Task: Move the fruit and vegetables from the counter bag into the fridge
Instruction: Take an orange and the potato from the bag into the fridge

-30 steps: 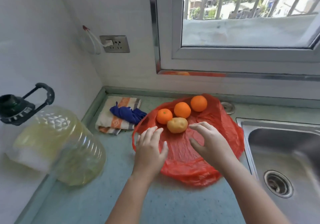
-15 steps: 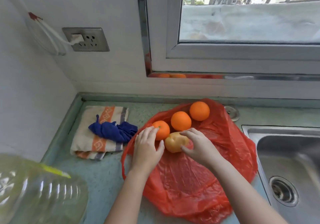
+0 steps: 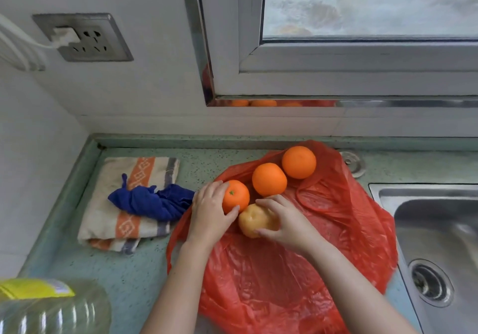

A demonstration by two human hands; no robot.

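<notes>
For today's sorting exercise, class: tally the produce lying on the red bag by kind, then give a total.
Orange: 3, one gripped by the left hand
Potato: 1, gripped by the right hand
Total: 4, all on the red bag

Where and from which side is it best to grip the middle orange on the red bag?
Probably from above: cup the middle orange round its widest part, fingers on its far-left and near-right flanks. It is a smooth ball, and the far orange crowds its far-right side.
</notes>
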